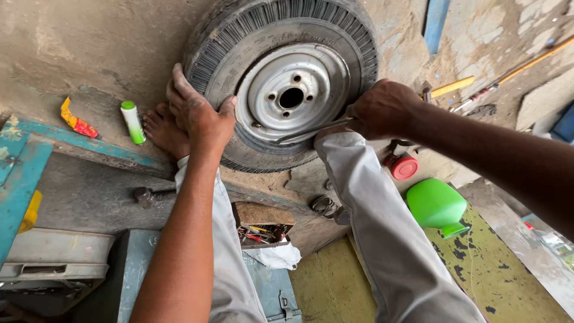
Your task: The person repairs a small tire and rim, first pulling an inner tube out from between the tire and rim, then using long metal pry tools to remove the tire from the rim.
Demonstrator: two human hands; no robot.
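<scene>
A small black tyre (239, 30) on a grey steel rim (291, 96) lies on the dusty ground between my bare feet. My left hand (200, 113) presses flat on the tyre's left sidewall, fingers spread. My right hand (379, 110) is closed around a curved metal tyre lever (308, 133), whose tip sits at the rim's lower edge where tyre meets rim. My left foot (161, 128) rests beside the tyre; the right foot is hidden behind my knee and hand.
A green-capped white tube (133, 122) and an orange wrapper (76, 122) lie to the left. A red-lidded tin (403, 167), a green plastic jug (436, 206), an open box of tools (262, 230) and yellow-handled tools (451, 88) surround me. A teal metal bench edge (24, 173) is at left.
</scene>
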